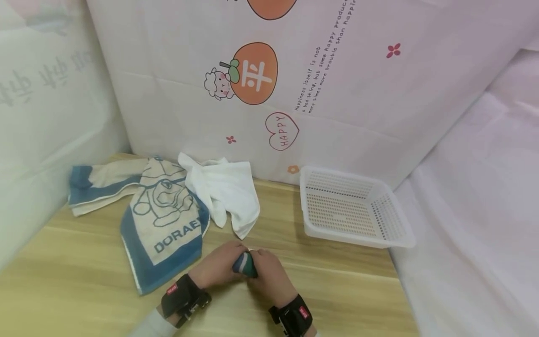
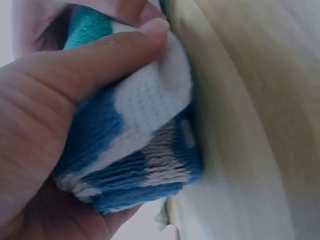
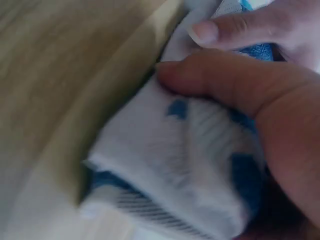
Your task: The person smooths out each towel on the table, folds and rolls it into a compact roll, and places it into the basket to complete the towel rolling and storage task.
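Observation:
Both hands meet around a small folded sock of blue, white and green knit, low over the wooden table. My left hand grips it from the left; in the left wrist view its thumb presses on the white mesh part of the sock, above a ribbed blue-and-white end. From the right, my right hand holds the other side. The right wrist view has its thumb pressing down on white cloth of the sock, and the two thumbs lie close together. Most of the other fingers are hidden behind the fabric.
A blue and cream towel with a cartoon figure lies spread at the left. A crumpled white cloth overlaps its right side. At the back right stands a white perforated plastic basket. Printed cloth walls surround the table.

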Demonstrator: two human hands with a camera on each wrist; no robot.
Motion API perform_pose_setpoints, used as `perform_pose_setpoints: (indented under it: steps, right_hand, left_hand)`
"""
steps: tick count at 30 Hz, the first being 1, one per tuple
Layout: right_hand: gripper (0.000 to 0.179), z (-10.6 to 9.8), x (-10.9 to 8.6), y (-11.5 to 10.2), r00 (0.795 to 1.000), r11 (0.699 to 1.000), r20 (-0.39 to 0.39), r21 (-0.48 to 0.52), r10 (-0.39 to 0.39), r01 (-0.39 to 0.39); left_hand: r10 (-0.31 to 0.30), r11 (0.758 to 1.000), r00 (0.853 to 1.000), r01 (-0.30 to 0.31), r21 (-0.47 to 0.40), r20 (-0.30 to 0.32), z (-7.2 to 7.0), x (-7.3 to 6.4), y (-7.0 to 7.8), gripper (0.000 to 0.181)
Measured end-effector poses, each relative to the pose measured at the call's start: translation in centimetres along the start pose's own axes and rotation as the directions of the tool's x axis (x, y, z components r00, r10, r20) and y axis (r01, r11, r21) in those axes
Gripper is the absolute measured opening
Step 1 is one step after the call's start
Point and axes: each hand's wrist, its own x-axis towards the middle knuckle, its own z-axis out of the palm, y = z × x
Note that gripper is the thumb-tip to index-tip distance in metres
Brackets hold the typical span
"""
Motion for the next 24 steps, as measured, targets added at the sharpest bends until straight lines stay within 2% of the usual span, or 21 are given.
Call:
perform_pose_setpoints:
  steps: [3,8,11,14,19,24]
  right_hand:
    - [0.046,0.2,-0.1,0.2,1.000,0.999,-0.011,0.053,0.014,-0.014]
    - [0.045,0.4,-0.1,0.4,0.998,0.995,-0.050,0.102,0.023,-0.018]
    - [0.036,0.4,0.0,0.8,0.998,0.989,-0.055,0.142,0.039,-0.030]
    - [0.032,-0.2,0.0,1.3,0.996,0.982,-0.058,0.181,0.067,-0.056]
    - [0.035,-2.7,0.2,2.3,0.993,0.977,-0.088,0.203,0.080,-0.061]
    - [0.049,-6.9,0.8,3.2,0.989,0.988,-0.139,0.147,0.058,-0.037]
  left_hand:
    - [-0.003,1.000,1.000,0.002,-0.022,-0.006,0.1,0.2,-0.5,0.038]
    - [0.016,0.999,0.999,-0.015,-0.038,0.035,-0.3,0.9,-1.0,0.035]
    - [0.033,0.997,0.998,-0.029,-0.067,0.055,-0.7,1.4,-0.9,0.031]
    - [0.056,0.993,0.997,-0.050,-0.105,0.049,-0.9,2.2,-0.7,0.029]
    - [0.102,0.988,0.995,-0.101,-0.120,0.003,-1.7,3.9,0.2,0.037]
    - [0.133,0.988,0.991,-0.135,-0.077,-0.026,-3.8,6.9,2.3,0.045]
